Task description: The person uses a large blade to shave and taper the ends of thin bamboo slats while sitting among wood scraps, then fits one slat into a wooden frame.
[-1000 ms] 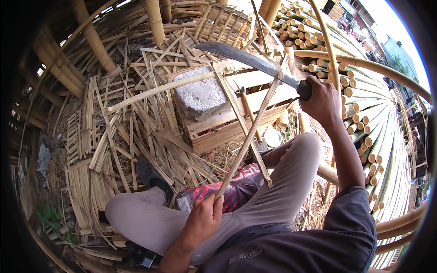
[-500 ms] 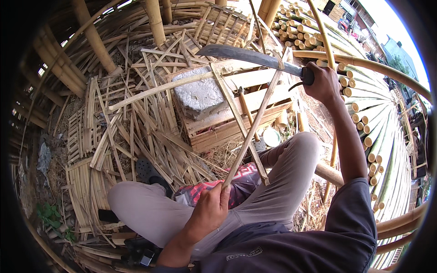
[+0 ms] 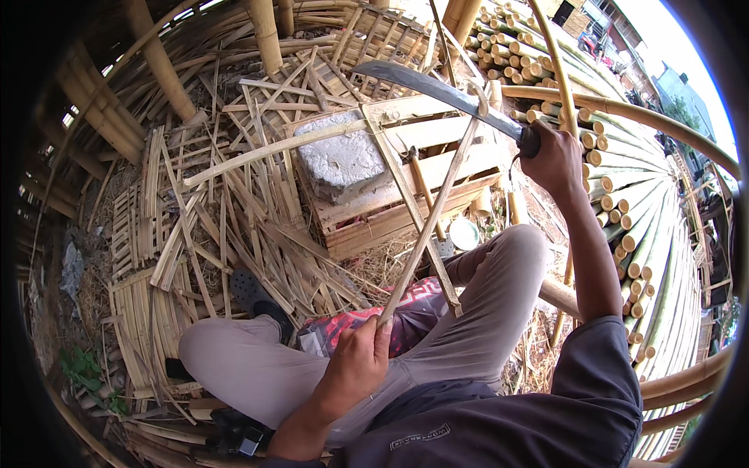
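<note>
My left hand (image 3: 355, 363) is closed around the near end of a long bamboo strip (image 3: 431, 224), which slants up and away to the right over my lap. My right hand (image 3: 554, 160), arm raised, grips the dark handle of a machete (image 3: 425, 84). Its long curved blade points left and meets or passes the strip's far end; whether it touches cannot be told. A second bamboo strip (image 3: 398, 183) crosses the held one and rests at its lower end near my right thigh. A red and dark cloth (image 3: 417, 312) lies between my legs.
Ahead stands a wooden crate (image 3: 367, 234) with a rough concrete block (image 3: 341, 156) on it and a thin strip (image 3: 273, 150) across. Split bamboo pieces (image 3: 257, 226) litter the left. Stacked bamboo poles (image 3: 644, 234) fill the right, beyond a bent pole (image 3: 624, 107).
The machete has tilted: its tip has moved up and slightly right, while its handle and my right hand have dropped a little. My left hand keeps its hold on the strip, nearly still.
</note>
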A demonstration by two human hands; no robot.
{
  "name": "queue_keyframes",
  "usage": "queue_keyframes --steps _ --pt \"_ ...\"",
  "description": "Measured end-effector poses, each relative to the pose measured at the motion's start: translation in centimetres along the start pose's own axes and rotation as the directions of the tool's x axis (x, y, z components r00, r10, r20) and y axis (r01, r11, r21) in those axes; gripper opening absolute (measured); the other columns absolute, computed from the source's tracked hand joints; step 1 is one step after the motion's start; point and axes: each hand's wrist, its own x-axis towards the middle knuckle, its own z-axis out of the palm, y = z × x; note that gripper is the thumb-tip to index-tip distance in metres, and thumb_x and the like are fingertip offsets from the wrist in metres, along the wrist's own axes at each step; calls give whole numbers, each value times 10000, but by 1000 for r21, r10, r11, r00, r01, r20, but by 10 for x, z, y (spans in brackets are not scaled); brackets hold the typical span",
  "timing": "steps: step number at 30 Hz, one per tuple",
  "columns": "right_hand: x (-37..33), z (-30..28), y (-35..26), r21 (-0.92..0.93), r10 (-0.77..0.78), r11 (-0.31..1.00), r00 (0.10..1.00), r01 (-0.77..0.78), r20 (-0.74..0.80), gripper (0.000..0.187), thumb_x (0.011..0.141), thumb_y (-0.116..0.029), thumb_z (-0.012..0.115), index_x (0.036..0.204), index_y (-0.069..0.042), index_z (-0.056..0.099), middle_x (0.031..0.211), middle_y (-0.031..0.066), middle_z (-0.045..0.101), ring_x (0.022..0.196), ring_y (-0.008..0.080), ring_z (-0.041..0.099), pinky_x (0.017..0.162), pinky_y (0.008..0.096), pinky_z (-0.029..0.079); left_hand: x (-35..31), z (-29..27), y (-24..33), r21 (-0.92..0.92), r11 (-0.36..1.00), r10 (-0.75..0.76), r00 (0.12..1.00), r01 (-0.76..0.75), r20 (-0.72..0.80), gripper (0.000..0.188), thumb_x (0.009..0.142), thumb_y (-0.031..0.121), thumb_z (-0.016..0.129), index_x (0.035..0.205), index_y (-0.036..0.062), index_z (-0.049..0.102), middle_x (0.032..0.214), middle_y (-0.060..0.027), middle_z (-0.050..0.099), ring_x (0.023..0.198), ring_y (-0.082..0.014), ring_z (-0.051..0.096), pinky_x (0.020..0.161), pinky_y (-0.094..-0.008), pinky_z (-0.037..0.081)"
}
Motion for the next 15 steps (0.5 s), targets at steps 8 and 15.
queue_keyframes --steps 8,15 --pt "-58 -5 -40 198 -408 900 911 389 65 151 706 -131 708 826 -103 622 669 109 637 604 330 649 562 442 492 2 -1 -3 -12 999 -42 999 42 20 295 1047 210 521 884 -29 579 630 -235 550 582 -441 578 531 -492 396" --pt "4 2 29 4 61 998 998 -61 -23 97 810 -162 665 890 -112 687 724 196 674 704 413 672 650 515 527 -8 -9 3 -54 995 -72 990 79 119 281 1048 238 525 946 -14 595 659 -246 591 671 -491 594 634 -570 438"
